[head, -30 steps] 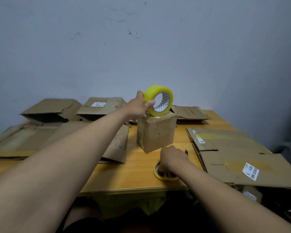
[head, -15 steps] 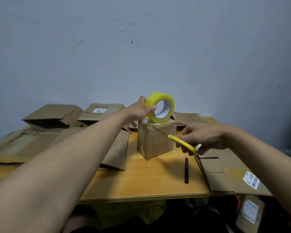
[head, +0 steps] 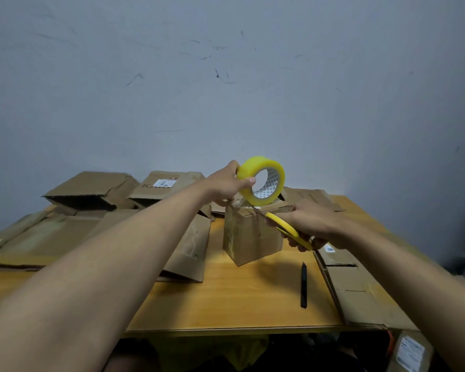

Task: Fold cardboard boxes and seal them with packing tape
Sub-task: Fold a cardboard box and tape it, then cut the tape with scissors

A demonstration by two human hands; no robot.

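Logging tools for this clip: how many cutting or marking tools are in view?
2. Yellow-handled scissors are in the right hand, blades at the small box top near the tape roll. A black pen-like tool lies on the table. Others may hide under cardboard.
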